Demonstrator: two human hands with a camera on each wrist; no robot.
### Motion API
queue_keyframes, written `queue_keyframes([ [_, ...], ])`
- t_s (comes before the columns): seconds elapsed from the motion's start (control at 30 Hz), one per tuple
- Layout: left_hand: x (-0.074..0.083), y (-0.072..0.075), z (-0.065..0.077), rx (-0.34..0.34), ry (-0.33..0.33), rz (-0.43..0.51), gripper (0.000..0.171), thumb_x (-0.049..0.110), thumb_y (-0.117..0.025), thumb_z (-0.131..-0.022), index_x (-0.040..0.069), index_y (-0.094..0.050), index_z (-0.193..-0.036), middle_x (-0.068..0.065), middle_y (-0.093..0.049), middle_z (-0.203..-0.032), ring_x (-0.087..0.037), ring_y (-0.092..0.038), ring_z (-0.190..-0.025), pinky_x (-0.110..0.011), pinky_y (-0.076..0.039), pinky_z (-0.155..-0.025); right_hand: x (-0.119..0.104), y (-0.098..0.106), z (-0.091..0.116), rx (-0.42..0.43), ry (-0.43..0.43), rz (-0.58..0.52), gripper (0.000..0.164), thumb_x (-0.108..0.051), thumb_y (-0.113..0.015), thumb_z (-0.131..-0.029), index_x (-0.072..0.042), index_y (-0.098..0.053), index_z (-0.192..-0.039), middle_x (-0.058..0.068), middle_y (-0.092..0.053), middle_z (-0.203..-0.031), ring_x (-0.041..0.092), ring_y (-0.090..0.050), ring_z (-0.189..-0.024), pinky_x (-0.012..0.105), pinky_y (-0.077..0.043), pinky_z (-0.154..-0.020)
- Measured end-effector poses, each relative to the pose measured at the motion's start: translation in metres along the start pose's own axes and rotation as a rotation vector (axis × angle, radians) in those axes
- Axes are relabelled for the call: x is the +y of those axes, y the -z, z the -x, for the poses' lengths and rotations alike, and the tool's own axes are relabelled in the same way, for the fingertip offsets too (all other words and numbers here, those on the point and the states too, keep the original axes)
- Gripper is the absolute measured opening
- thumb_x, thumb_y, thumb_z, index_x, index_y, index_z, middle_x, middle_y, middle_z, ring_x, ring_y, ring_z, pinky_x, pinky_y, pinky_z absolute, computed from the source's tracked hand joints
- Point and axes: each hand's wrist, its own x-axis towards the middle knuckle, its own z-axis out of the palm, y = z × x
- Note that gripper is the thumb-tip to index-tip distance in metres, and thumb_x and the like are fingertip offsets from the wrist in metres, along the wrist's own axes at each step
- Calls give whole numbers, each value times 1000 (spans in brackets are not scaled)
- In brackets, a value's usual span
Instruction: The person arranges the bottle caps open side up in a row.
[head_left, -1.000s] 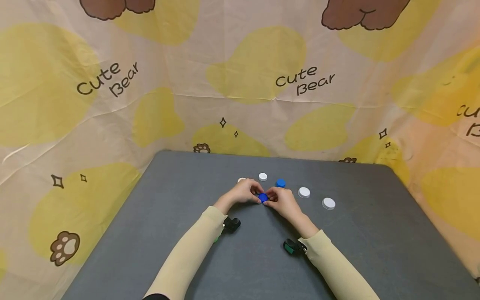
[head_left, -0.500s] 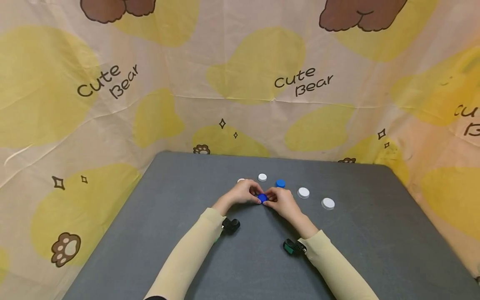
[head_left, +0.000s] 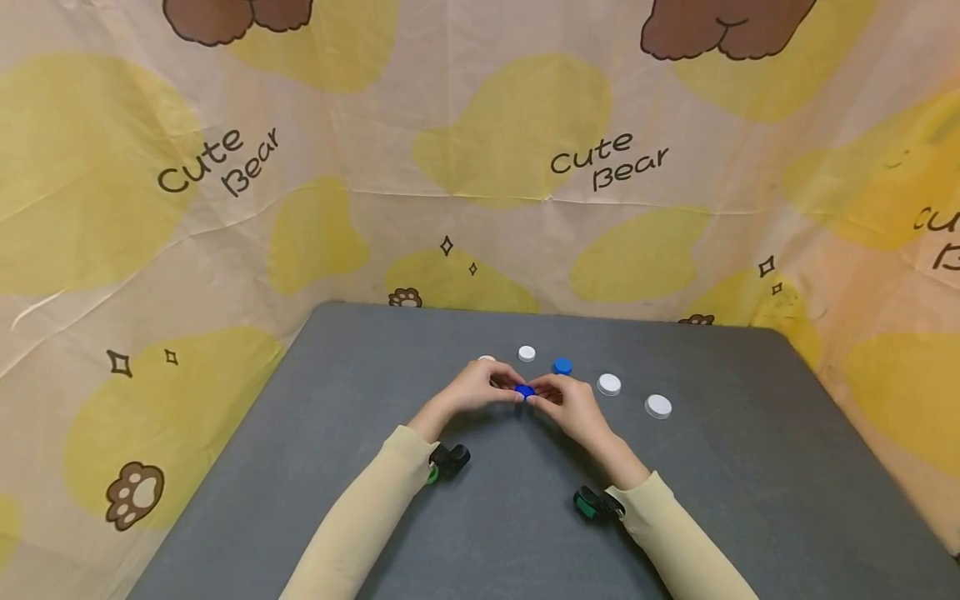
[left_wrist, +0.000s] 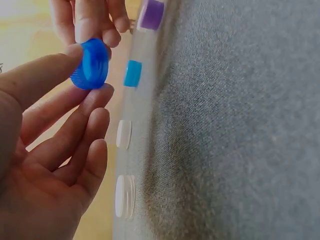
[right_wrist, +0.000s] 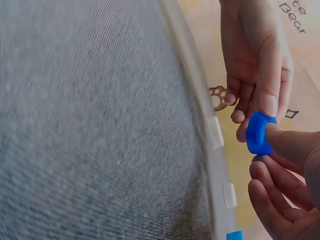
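Note:
Both hands meet at a dark blue bottle cap (head_left: 525, 391) over the middle of the table. My left hand (head_left: 472, 387) pinches one side of the cap between thumb and fingers. The opposite side is pinched by my right hand (head_left: 573, 407). In the left wrist view the cap (left_wrist: 95, 65) stands on edge, its hollow inside and ribbed rim showing. The right wrist view also has the cap (right_wrist: 258, 133) between the two hands, apart from the tabletop. A white cap (head_left: 487, 358) behind my left hand is mostly hidden.
Beyond the hands, in an arc on the grey table (head_left: 510, 517), lie a white cap (head_left: 527, 353), a lighter blue cap (head_left: 562, 366), and two larger white caps, one nearer (head_left: 609, 384), one farther right (head_left: 658, 406). A patterned cloth (head_left: 495, 125) hangs behind.
The blue cap has tilted and lifted slightly, so less of its top faces the head camera. My left wrist has shifted left and my right wrist slightly right; both still grip the cap.

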Motion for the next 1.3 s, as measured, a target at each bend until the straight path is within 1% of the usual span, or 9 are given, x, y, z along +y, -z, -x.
queue_keyframes([
  [0.17, 5, 3, 8, 23, 4, 9, 22, 27, -73, -83, 14, -73, -102, 5, -70, -89, -5, -61, -80, -22, -50, -75, -8, 3, 2, 14, -8, -11, 21, -23, -72, -84, -9, -72, -100, 2, -72, -91, 14, -69, -82, 30, -56, -74],
  [0.33, 7, 3, 13, 38, -6, 26, 19, 28, -72, -84, 17, -72, -101, 7, -70, -92, -6, -61, -82, -24, -50, -77, -12, 2, 3, 19, -9, -18, 19, -24, -70, -86, -11, -72, -100, 1, -72, -92, 13, -68, -82, 29, -55, -74],
  [0.53, 6, 2, 16, 54, -26, 35, 16, 31, -70, -86, 20, -73, -97, 7, -69, -88, -9, -58, -78, -25, -48, -71, -13, 2, 4, 29, 0, -12, 18, -25, -68, -88, -12, -72, -100, 0, -72, -93, 11, -68, -82, 26, -55, -73],
  [0.77, 7, 2, 18, 57, -12, 64, 16, 33, -65, -90, 19, -73, -92, 6, -67, -84, -8, -56, -74, -24, -47, -68, -15, 3, 3, 39, 21, -25, 16, -23, -69, -87, -12, -73, -98, -1, -73, -90, 11, -69, -80, 26, -55, -72],
  [0.83, 7, 2, 19, 59, -11, 76, 17, 33, -64, -91, 19, -72, -93, 6, -67, -83, -8, -57, -74, -24, -48, -67, -15, 4, 3, 40, 19, -20, 16, -24, -69, -87, -12, -73, -97, -1, -73, -89, 10, -68, -78, 26, -55, -70],
  [0.93, 9, 2, 21, 57, -24, 89, 17, 31, -67, -88, 19, -70, -100, 5, -68, -85, -7, -61, -75, -25, -50, -68, -16, 4, 3, 34, -7, -10, 16, -26, -69, -87, -14, -73, -96, -3, -72, -86, 8, -66, -74, 24, -54, -68],
  [1.03, 10, 2, 24, 57, -51, 101, 27, 26, -72, -85, 19, -66, -110, 3, -69, -85, -7, -63, -77, -25, -51, -70, -18, 5, 2, 17, -56, -15, 17, -28, -69, -87, -15, -73, -95, -4, -71, -82, 7, -64, -71, 22, -51, -65],
  [1.1, 9, 2, 25, 60, -70, 96, 33, 24, -74, -83, 20, -63, -114, 3, -69, -84, -7, -63, -76, -25, -52, -71, -20, 6, 2, -1, -94, -41, 16, -29, -68, -88, -14, -73, -94, -4, -70, -79, 7, -64, -70, 22, -51, -64],
  [1.3, 9, 0, 27, 114, -131, 59, 38, 20, -76, -81, 21, -63, -116, 2, -65, -88, -10, -60, -76, -25, -52, -68, -23, 6, 1, -50, -159, -139, 20, -29, -65, -90, -10, -72, -92, 2, -70, -75, 19, -68, -70, 23, -52, -63],
])
